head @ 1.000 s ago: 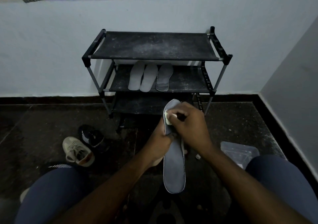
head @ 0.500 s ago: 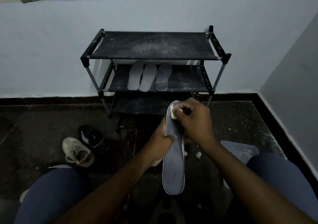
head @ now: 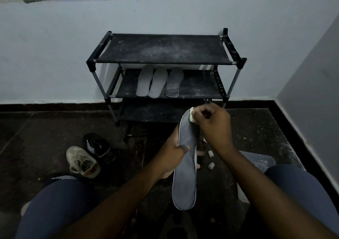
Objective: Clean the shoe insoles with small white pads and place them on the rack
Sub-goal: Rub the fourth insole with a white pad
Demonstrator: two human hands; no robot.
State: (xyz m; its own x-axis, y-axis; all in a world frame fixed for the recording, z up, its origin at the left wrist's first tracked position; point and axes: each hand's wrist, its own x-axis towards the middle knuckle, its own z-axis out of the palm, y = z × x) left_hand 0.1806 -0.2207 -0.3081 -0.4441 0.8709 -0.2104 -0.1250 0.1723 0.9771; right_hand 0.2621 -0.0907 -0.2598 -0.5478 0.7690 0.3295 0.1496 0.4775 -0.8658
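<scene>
Head view: the small white pad [head: 192, 116], pinched by the fingers of the right hand [head: 213, 124], has been carried up to the far tip of the insole [head: 185, 176], so one wiping stroke looks finished. The insole is clamped mid-length in the left hand [head: 170, 158] above the floor. Its long axis runs from 6 to 12 o'clock, with the far end pointed at the rack [head: 165, 61].

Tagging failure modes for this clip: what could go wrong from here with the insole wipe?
1. The left grip holds the insole only around mid-length, while the right grip pinches the pad at the far tip. The unsupported tip may flex away, and the pad could slide off the edge.
2. Two loose pads lie on the floor just beside the insole. If the insole drops there, it would likely get dirty again.
</scene>
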